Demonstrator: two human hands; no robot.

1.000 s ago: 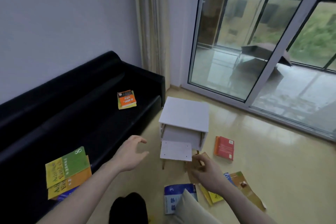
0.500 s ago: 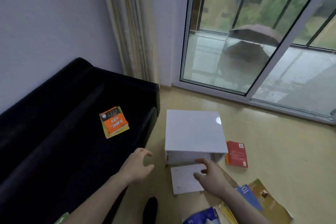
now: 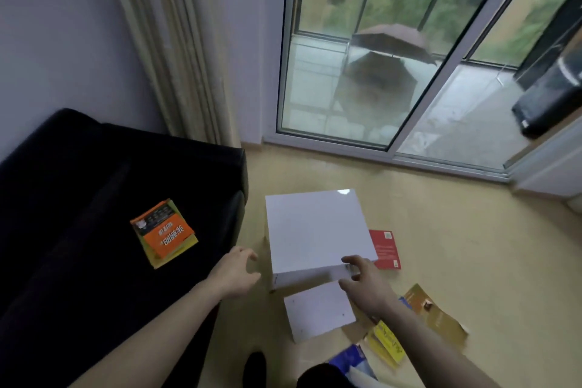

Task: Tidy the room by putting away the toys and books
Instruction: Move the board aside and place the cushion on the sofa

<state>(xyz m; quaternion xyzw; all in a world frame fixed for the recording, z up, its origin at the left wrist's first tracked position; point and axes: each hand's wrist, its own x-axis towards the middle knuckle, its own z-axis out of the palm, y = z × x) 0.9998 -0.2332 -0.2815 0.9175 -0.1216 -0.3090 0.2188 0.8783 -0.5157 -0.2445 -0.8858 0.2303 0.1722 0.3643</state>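
A small white cabinet (image 3: 315,227) stands on the floor beside the sofa, with a white panel (image 3: 318,312) lying flat in front of it. My right hand (image 3: 365,287) is open at the cabinet's front right corner, fingers spread against its front edge. Just left of the cabinet, my left hand (image 3: 234,271) hovers open and holds nothing. An orange book (image 3: 163,235) lies on the black sofa (image 3: 78,230). A red book (image 3: 385,249) rests on the floor right of the cabinet. Yellow (image 3: 385,345), brown (image 3: 434,315) and blue (image 3: 349,357) books lie near my right forearm.
A curtain (image 3: 176,50) hangs behind the sofa's end. Sliding glass doors (image 3: 393,57) fill the far wall, with a balcony outside. A dark object (image 3: 551,94) sits on a ledge at the right. My dark shoe (image 3: 255,368) shows at the bottom.
My view has moved closer and tilted down over the cabinet. My right hand went from the panel up to the cabinet's front corner. The left hand advanced beside the cabinet.
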